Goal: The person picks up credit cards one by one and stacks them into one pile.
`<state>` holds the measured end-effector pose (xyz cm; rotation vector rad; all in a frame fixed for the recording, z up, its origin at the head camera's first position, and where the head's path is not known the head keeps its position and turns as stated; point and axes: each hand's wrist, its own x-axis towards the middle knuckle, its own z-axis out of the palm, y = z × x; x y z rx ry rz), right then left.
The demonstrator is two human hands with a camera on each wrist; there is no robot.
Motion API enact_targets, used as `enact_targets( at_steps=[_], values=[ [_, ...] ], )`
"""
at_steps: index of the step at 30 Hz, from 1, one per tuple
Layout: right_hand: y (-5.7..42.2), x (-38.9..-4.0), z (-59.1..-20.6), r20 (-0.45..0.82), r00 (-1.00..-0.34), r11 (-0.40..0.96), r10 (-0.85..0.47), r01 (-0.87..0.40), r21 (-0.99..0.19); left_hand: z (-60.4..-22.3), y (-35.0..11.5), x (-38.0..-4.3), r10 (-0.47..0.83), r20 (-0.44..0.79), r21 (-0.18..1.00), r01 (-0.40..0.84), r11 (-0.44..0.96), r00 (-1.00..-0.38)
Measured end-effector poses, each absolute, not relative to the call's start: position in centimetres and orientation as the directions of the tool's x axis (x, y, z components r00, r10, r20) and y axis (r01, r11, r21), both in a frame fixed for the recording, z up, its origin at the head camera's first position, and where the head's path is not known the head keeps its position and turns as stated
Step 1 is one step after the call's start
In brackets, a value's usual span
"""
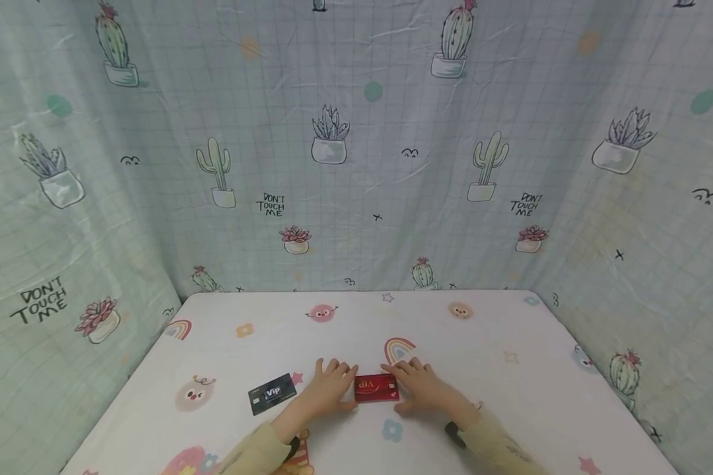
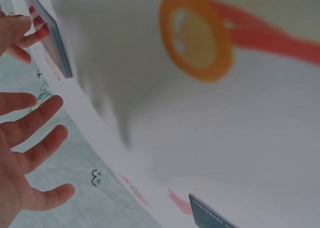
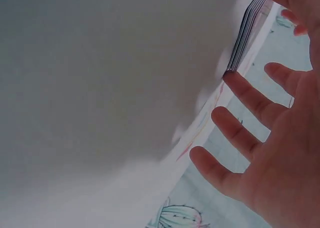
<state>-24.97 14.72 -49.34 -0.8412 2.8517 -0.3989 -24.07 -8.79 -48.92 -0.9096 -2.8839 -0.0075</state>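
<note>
A stack of several bank-type cards, topped by a red VIP card (image 1: 376, 388), lies flat on the table between the two hands. My left hand (image 1: 331, 388) is at its left end, thumb near the lower corner, forefinger near the upper; contact is unclear. At the right end, my right hand (image 1: 417, 386) has its fingers spread about the edge. In the right wrist view, a fingertip touches the corner of the card stack (image 3: 246, 33). A black VIP card (image 1: 272, 394) lies tilted to the left of the left hand.
The table (image 1: 451, 448) has a white cover with printed rainbows, flowers and faces. A patterned cloth curtain (image 1: 356, 251) with cacti stands behind and along both sides. A dark band (image 1: 455, 435) shows at the right wrist.
</note>
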Motion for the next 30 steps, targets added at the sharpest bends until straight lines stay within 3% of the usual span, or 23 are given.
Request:
enact_targets(
  at_steps=[16,30],
  values=[
    [14.1,-23.9,-48.9,0.011,-0.792,0.748,-0.611,-0.582,-0.319,-46.9,-11.5,-20.7,0.634,0.291,-0.043,0.652,0.757,-0.717],
    [12.5,-22.7,-47.9,0.064,-0.715,0.676,-0.696,-0.682,-0.279,-47.5,-14.5,-19.2,0.58,0.29,0.0,0.606,0.795,-0.761]
  ],
)
